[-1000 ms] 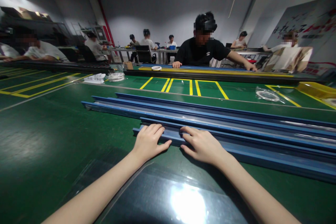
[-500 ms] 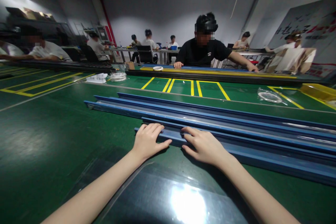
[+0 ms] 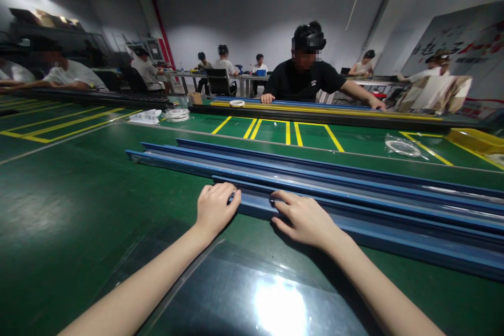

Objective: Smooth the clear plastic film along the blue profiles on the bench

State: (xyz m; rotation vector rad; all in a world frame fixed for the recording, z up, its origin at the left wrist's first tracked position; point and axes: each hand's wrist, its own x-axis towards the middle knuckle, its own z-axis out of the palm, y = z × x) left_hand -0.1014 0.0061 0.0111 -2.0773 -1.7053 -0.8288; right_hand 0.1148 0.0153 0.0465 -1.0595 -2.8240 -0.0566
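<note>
A long blue channel strip (image 3: 370,228) lies nearest to me on the green table, running off to the right. My left hand (image 3: 216,207) is closed over its left end, thumb drawn in beside the fingers. Farther right along the same strip, my right hand (image 3: 305,218) grips the near edge, fingers curled over the top and thumb on the front side. Something small and dark shows at its fingertips, too small to name. Behind this strip rest more blue channel strips (image 3: 244,165), side by side, with clear film or plastic in them.
A clear plastic sheet (image 3: 220,294) with a bright glare covers the near table. Beyond stand a bagged white coil (image 3: 403,147), a yellow tray (image 3: 476,142), another wrapped coil (image 3: 176,114) and a tape roll (image 3: 237,103). Across the table a co-worker (image 3: 307,79) leans over long strips.
My left thumb has drawn in from its spread position, and the left hand has shifted slightly left at the strip's end. My right hand stays almost where it was.
</note>
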